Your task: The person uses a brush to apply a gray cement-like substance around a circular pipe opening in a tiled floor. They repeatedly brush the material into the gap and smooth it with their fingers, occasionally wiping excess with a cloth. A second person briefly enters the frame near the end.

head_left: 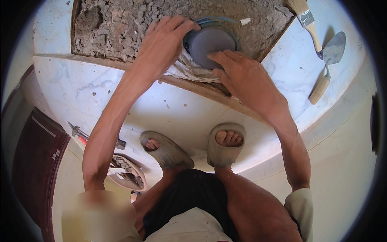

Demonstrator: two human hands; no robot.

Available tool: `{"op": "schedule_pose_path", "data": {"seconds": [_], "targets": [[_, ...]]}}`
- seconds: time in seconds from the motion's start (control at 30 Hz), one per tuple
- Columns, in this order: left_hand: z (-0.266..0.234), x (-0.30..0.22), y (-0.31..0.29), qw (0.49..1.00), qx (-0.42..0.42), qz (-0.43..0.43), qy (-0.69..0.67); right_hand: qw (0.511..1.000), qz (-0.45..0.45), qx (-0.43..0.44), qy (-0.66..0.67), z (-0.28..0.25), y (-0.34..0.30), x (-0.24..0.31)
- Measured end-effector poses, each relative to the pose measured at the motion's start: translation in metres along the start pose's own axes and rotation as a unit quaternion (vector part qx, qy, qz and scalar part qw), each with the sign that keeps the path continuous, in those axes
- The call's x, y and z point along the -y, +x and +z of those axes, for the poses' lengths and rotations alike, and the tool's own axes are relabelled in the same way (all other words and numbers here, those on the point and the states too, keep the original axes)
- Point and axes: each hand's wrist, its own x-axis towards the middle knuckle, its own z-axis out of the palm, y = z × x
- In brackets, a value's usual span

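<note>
A grey round cap [212, 45], like a pipe cover, sits in a hole at the near edge of a patch of broken rubble [117, 34]. My left hand [165, 42] is at the cap's left side, fingers apart, the nearest fingertip by its upper left rim. From the right, my right hand [250, 78] has its upper fingers over the cap's lower edge and another digit below, by the cloth. Whitish crumpled cloth [189, 66] is tucked along the cap's near left side. Blue strands [215, 18] curve behind it. The cap's underside is hidden.
On the marble-like ledge at right lie a paintbrush [308, 26] and a pointed trowel [333, 50]. A raised edge [217, 96] borders the rubble. Beside my left forearm are a hammer [121, 144] and a bucket [139, 177] with debris. My sandalled feet [227, 141] stand below.
</note>
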Motion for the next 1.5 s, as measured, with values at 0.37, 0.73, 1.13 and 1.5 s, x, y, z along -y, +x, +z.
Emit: {"op": "schedule_pose_path", "data": {"seconds": [0.37, 0.73, 1.13, 1.5], "targets": [[-0.009, -0.041, -0.043, 0.971, 0.206, 0.032, 0.113, 0.996, -0.090, 0.016, -0.012, 0.042, -0.016, 0.008], [0.045, -0.065, -0.014, 0.985, -0.010, -0.173, 0.001, 0.985, -0.001, -0.168, -0.037, -0.009, 0.015, -0.024], [0.057, -0.088, 0.018, 0.979, 0.022, -0.170, 0.106, 0.911, -0.045, -0.407, -0.047, -0.051, 0.026, -0.101], [0.052, -0.083, 0.029, 0.989, 0.014, -0.143, 0.039, 0.872, -0.117, -0.469, -0.069, -0.039, 0.030, -0.126]]}}
